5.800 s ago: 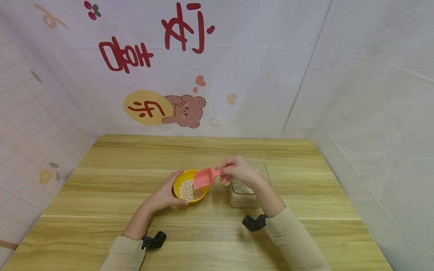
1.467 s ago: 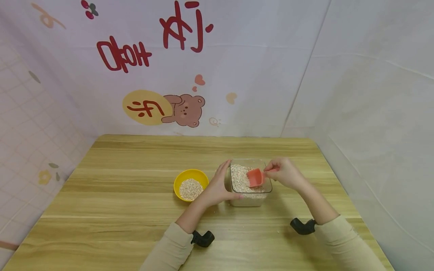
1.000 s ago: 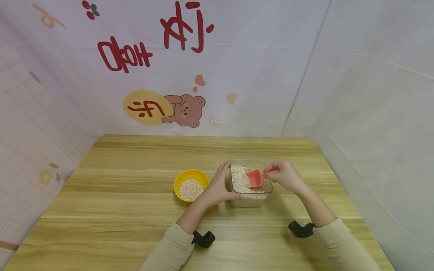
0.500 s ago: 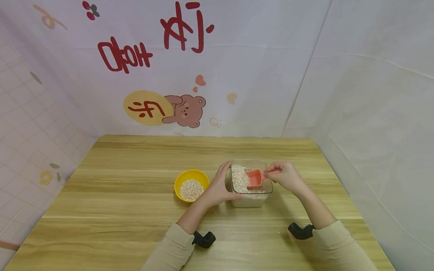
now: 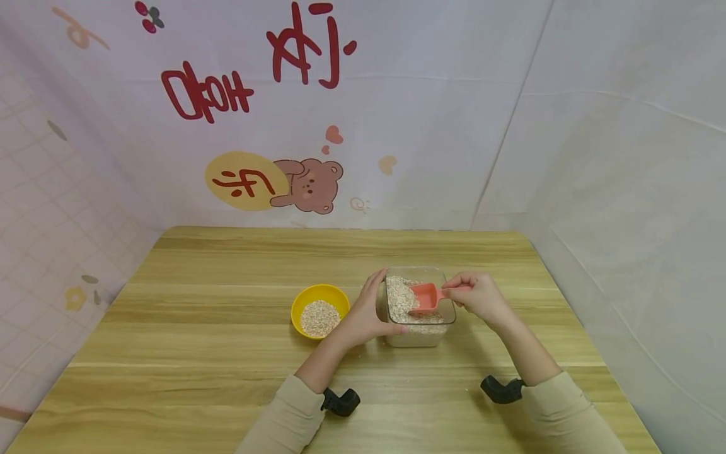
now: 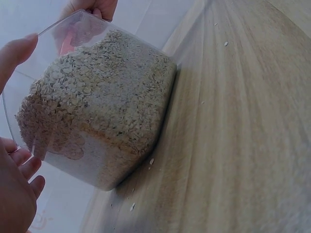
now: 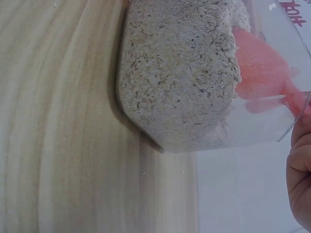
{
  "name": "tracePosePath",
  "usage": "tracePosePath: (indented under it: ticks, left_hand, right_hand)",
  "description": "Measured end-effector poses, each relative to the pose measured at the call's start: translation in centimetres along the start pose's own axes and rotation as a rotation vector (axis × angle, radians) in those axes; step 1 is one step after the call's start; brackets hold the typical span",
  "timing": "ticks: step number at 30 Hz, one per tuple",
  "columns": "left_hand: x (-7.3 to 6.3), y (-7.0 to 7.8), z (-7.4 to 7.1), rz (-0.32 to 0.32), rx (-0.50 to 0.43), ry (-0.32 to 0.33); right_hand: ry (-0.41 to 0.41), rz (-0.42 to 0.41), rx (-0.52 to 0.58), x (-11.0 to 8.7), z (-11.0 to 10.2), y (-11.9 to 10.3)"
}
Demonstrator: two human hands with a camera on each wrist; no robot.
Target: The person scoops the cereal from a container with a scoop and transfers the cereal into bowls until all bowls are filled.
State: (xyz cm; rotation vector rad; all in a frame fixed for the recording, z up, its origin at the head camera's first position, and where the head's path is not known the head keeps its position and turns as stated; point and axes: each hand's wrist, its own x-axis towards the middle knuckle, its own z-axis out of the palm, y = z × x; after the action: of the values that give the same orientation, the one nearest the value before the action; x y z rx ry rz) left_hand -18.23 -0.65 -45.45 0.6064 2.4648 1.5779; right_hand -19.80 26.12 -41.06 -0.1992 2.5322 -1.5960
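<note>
A clear square container [image 5: 416, 340] holds rolled oats [image 5: 400, 301]. My left hand [image 5: 362, 323] grips its left side, thumb along the front and fingers towards the back. In my right hand [image 5: 481, 299] I pinch the handle of a pink scoop [image 5: 425, 297], its bowl dipped into the oats on the container's right side. Through the clear wall in the right wrist view, the scoop [image 7: 262, 63] is partly sunk in the oats. Left of the container, a yellow bowl [image 5: 300, 299] with some oats in it stands partly behind my left hand.
Everything stands on a wood-grain table [image 5: 215, 353]. Several stray oat flakes lie near the container. A white printed cloth [image 5: 431, 157] hangs behind the table, with more cloth at both sides. Black mounts [image 5: 340, 402] sit on both wrists.
Earlier my left hand held the yellow bowl while the scoop was over it. Both hands have since shifted right to the container. Lately the scoop has edged slightly left in the oats.
</note>
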Motion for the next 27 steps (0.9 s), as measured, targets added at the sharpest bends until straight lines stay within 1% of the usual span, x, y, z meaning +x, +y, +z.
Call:
tracePosePath:
  ticks: [9,18,27]
  left_hand:
    - [0.0,0.0,-0.1,0.014,0.015,-0.001]
    - [-0.1,0.2,-0.1,0.022,0.021,-0.008]
    - [0.0,0.2,-0.2,0.03,0.038,-0.012]
  right_hand:
    - [-0.002,0.006,0.066,-0.4,0.1,0.3]
    - [-0.004,-0.015,0.109,-0.4,0.0,1.2]
    - [0.009,-0.005,0.139,-0.4,-0.3,1.2]
